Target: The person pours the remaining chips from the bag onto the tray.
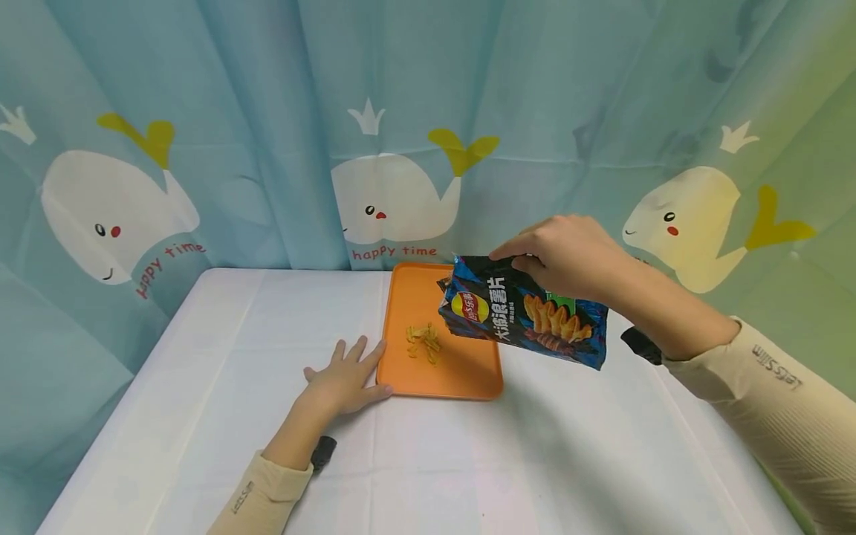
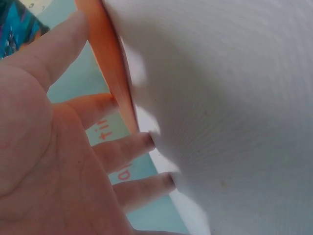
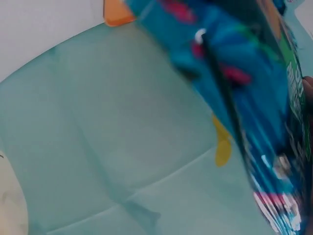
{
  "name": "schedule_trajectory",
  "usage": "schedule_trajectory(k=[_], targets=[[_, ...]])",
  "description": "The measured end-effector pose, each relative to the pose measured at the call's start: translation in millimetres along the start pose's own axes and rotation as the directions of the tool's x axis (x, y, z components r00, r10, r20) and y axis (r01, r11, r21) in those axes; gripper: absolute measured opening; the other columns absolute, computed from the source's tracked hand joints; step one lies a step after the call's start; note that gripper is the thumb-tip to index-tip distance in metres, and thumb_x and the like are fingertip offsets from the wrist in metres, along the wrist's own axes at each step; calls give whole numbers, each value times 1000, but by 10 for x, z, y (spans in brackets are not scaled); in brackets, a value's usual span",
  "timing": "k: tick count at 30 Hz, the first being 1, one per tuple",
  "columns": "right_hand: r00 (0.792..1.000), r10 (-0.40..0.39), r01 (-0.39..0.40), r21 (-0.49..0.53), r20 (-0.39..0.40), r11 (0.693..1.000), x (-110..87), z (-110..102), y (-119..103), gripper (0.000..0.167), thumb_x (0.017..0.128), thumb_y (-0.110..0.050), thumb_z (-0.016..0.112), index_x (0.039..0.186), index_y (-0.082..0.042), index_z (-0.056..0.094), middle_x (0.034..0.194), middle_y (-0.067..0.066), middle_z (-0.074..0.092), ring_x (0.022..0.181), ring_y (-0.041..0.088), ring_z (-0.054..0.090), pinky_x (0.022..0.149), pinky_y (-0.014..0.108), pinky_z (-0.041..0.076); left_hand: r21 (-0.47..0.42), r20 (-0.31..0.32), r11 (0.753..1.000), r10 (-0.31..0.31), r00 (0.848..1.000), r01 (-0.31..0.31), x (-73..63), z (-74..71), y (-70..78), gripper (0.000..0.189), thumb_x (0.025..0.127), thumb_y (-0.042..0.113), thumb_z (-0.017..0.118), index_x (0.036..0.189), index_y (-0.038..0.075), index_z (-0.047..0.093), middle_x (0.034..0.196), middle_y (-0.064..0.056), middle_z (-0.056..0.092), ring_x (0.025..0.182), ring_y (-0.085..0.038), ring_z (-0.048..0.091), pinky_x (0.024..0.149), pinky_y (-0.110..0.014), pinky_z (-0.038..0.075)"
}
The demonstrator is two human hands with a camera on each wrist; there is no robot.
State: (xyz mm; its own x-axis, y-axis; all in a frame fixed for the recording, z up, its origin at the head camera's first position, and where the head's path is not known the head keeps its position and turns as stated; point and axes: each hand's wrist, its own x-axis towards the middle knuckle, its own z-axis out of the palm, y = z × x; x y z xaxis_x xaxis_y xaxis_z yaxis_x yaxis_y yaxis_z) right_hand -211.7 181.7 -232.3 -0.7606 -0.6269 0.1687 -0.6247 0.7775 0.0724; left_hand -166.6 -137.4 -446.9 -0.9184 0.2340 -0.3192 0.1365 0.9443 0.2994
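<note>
The worktop (image 1: 428,475) is white. An orange tray (image 1: 414,293) lies at its far edge, about midway between its left and right sides. A small heap of yellow chips (image 1: 423,342) sits on the tray, left of its centre.

The left hand (image 1: 344,383) lies at the tray's near left corner. Its fingers (image 2: 129,154) are spread apart; the left wrist view shows the thumb and forefinger in contact with the tray's rim and other fingertips on the worktop.

The right hand (image 1: 568,249) holds a blue and black chip bag (image 1: 521,323) from above, fingers clamped on its upper edge. The bag is raised and sideways on: its left end is above the tray, its right end extends past the tray's right edge. Its contents cannot be seen.

Both arms wear beige sleeves (image 1: 769,386). A blue curtain (image 1: 234,111) printed with white whales hangs beyond the worktop's far edge.
</note>
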Motion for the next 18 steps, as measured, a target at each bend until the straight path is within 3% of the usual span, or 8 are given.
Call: schedule_trajectory(k=[18], targets=[[1000, -6, 6, 22, 20, 1000, 2, 91, 17, 28, 95, -11, 66, 116, -28, 76, 110, 1, 75, 47, 11, 42, 42, 27, 29, -5, 1, 1000, 5, 1000, -5, 2, 11, -7, 83, 92, 59, 61, 160, 26, 25, 166, -14, 19, 150, -49, 11, 94, -89, 16]])
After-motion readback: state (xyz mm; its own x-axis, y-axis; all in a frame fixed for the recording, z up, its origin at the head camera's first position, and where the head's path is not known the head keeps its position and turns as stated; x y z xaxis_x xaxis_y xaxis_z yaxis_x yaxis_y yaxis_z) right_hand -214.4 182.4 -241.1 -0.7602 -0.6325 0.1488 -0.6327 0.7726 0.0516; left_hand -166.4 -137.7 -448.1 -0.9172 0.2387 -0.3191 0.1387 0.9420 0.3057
